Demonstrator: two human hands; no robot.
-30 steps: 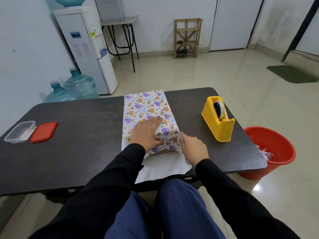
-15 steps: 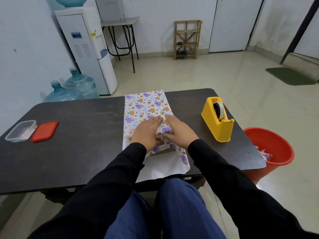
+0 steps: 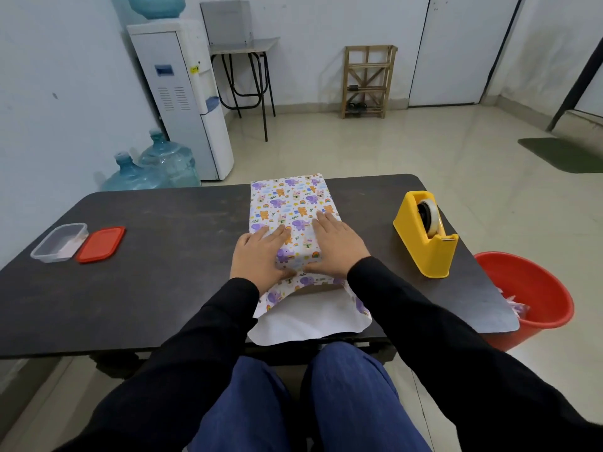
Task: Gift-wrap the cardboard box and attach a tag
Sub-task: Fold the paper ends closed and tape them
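Left hand [image 3: 261, 256] and right hand [image 3: 339, 249] press flat — palms down — on the animal-print wrapping paper [image 3: 287, 197].

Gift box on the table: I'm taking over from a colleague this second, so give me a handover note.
Left hand and right hand: both flat, pressing the wrapping paper down.
Cardboard box: under the paper, glimpsed only at the open near end; the paper's white flap hangs over the table edge.
Tape dispenser stands on the right.
Done: paper folded over the box. Left: tape the seam, close both ends, attach a tag; none visible.
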